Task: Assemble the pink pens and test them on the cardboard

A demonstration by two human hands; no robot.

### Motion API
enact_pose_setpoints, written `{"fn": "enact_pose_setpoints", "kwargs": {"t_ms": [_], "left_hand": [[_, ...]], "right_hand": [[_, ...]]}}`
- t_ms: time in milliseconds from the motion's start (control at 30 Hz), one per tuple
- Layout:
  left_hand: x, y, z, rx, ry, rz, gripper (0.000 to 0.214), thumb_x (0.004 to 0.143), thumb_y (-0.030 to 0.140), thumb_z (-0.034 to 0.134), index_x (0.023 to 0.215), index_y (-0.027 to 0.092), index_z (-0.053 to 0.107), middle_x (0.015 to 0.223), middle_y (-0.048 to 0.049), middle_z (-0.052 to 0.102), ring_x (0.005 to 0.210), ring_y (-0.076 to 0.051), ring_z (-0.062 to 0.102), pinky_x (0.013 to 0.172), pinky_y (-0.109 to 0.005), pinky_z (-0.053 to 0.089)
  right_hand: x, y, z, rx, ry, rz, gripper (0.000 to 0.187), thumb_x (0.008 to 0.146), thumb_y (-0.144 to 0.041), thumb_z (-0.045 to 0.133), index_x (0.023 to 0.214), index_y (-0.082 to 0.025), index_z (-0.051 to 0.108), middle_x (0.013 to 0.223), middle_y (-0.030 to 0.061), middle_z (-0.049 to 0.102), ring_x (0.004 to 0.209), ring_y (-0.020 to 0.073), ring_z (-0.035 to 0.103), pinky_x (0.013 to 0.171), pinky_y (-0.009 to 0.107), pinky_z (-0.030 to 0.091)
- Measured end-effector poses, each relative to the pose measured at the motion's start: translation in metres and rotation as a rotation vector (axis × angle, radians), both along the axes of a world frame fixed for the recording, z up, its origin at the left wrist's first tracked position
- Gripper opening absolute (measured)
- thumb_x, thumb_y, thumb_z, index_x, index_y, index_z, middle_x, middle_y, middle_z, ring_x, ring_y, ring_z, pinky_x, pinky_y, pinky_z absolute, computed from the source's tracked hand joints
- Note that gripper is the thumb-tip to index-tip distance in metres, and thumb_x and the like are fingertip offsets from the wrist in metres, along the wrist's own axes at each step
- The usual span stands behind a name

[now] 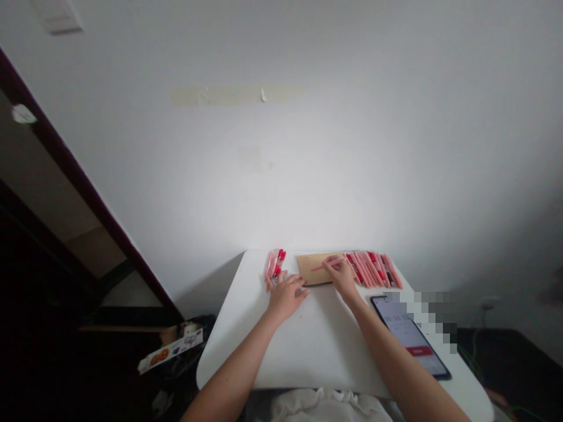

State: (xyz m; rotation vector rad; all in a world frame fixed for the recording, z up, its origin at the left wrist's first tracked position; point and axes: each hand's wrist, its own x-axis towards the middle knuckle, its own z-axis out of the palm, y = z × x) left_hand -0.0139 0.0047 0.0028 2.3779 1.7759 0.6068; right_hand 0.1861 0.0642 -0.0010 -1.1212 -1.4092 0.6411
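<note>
A pink pen (320, 267) is pinched in my right hand (342, 275), its tip at the surface of a brown kraft-paper pad (308, 262). Whether the tip touches the paper is too small to tell. My left hand (287, 294) lies with its fingers spread on the white table, holding nothing. Its fingertips reach the lower ends of a small group of pink and red pens (274, 262) and the near left corner of the pad. A long row of pink, red and dark pens (369, 268) lies side by side just right of my right hand.
A phone (409, 337) with a lit screen lies on the white table (316, 346), right of my right forearm. Behind the table stands a white wall (281, 193). A printed box (171, 351) sits low on the left, below a dark frame.
</note>
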Motion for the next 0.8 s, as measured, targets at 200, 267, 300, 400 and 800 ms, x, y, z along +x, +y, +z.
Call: {"fn": "enact_pose_setpoints", "kwargs": {"t_ms": [200, 267, 300, 400, 800], "left_hand": [[0.001, -0.001, 0.0, 0.001, 0.006, 0.003, 0.038, 0.088, 0.05, 0.059, 0.125, 0.039, 0.063, 0.137, -0.0003, 0.061, 0.139, -0.036, 0.037, 0.112, -0.078, 0.004], [0.001, -0.001, -0.001, -0.008, 0.016, 0.001, 0.038, 0.088, 0.051, 0.058, 0.124, 0.04, 0.063, 0.138, -0.0005, 0.06, 0.14, -0.037, 0.036, 0.112, -0.078, 0.003], [0.001, -0.001, -0.001, -0.01, 0.021, 0.001, 0.038, 0.088, 0.052, 0.057, 0.124, 0.039, 0.064, 0.138, -0.0007, 0.06, 0.14, -0.037, 0.036, 0.113, -0.078, 0.003], [0.0, -0.001, -0.002, -0.005, 0.031, -0.001, 0.039, 0.088, 0.052, 0.056, 0.124, 0.039, 0.064, 0.138, -0.0015, 0.06, 0.14, -0.037, 0.036, 0.113, -0.078, 0.003], [0.0, 0.0, -0.002, -0.022, 0.025, -0.003, 0.038, 0.088, 0.05, 0.058, 0.125, 0.04, 0.062, 0.139, 0.0001, 0.06, 0.14, -0.036, 0.036, 0.113, -0.078, 0.002]], "right_hand": [[-0.007, 0.015, -0.006, 0.039, -0.036, 0.15, 0.046, 0.083, -0.061, 0.053, 0.071, -0.021, 0.073, 0.096, 0.0114, 0.075, 0.095, 0.0271, 0.068, 0.087, 0.041, 0.052], [-0.01, 0.019, -0.008, 0.037, -0.088, 0.164, 0.042, 0.08, -0.06, 0.058, 0.078, -0.022, 0.075, 0.091, 0.0105, 0.075, 0.089, 0.0261, 0.069, 0.082, 0.039, 0.053], [-0.011, 0.021, -0.01, 0.035, -0.105, 0.161, 0.041, 0.078, -0.059, 0.061, 0.079, -0.021, 0.076, 0.088, 0.0102, 0.075, 0.086, 0.0256, 0.069, 0.08, 0.039, 0.053], [-0.015, 0.025, -0.015, 0.028, -0.125, 0.141, 0.038, 0.077, -0.057, 0.062, 0.071, -0.021, 0.075, 0.087, 0.0098, 0.075, 0.086, 0.0251, 0.068, 0.085, 0.04, 0.052], [-0.02, 0.026, -0.032, 0.02, -0.164, 0.098, 0.036, 0.085, -0.048, 0.054, 0.081, -0.019, 0.073, 0.096, 0.0095, 0.073, 0.097, 0.0234, 0.064, 0.093, 0.039, 0.047]]}}
